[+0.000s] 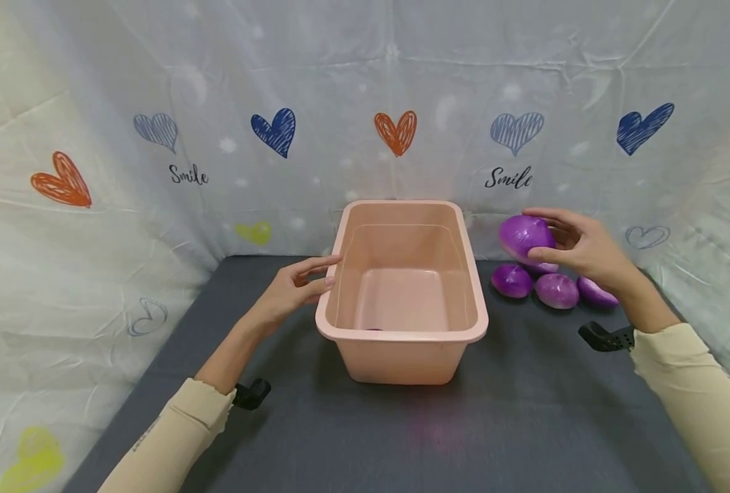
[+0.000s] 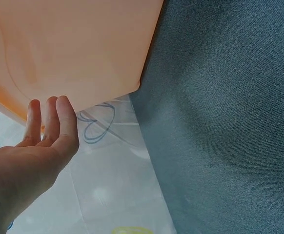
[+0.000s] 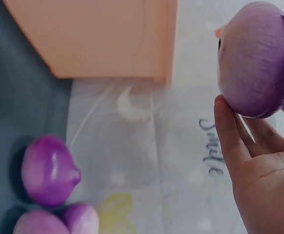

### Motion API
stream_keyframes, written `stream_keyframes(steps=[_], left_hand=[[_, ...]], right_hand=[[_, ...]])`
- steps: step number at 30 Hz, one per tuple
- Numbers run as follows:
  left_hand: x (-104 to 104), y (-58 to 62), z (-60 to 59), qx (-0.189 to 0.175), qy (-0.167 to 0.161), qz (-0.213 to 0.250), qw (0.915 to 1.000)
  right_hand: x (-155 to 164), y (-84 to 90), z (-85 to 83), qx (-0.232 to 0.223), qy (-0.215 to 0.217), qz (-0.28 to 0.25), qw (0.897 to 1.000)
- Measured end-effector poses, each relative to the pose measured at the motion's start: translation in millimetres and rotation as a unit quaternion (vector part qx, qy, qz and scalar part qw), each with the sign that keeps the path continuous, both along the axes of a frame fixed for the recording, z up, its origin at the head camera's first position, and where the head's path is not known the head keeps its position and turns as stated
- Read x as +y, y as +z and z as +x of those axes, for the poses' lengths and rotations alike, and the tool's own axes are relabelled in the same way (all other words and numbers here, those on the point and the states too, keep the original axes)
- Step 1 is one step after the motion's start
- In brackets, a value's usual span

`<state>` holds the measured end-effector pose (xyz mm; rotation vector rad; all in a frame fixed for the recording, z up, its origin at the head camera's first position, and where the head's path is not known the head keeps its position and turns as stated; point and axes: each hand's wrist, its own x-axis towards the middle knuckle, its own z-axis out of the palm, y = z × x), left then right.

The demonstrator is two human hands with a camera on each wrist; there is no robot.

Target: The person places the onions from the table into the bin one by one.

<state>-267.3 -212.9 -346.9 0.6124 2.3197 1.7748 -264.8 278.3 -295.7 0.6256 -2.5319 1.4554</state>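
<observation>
A: What did the right hand (image 1: 581, 250) have?

B: It held one purple onion (image 1: 525, 236) up in the air, with its fingers (image 3: 230, 134) curled round it. The onion was off the tabletop (image 1: 525, 411).

A: And the left hand (image 1: 294, 287)?

B: Its fingers were out straight and held nothing. They touched the side of the pink tub (image 1: 402, 335), near the rim.

A: Where was the tub?

B: Between the two hands, just inside the left one. Its floor looked almost bare, with one small dark thing by the near wall that I could not make out.

A: Anything else?

B: Three more purple onions (image 1: 552, 289) lay under the right hand, near the tub.

A: Which step was this?

B: I think the onion was picked up but not yet over the tub. Next the right hand would need to move toward the left hand, over the rim, then let go.
</observation>
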Motion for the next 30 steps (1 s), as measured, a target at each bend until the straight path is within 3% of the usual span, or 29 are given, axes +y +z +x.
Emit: stream_keyframes(steps=[18, 30], left_hand=[[-0.8, 1.0, 1.2, -0.008, 0.012, -0.005, 0.9999], [-0.4, 1.4, 4.1, -0.003, 0.007, -0.006, 0.9999]], right_hand=[[-58.0, 14.5, -23.1, 0.003, 0.107, -0.021, 0.994], [-92.1, 11.9, -33.6, -0.009, 0.209, -0.057, 0.976]])
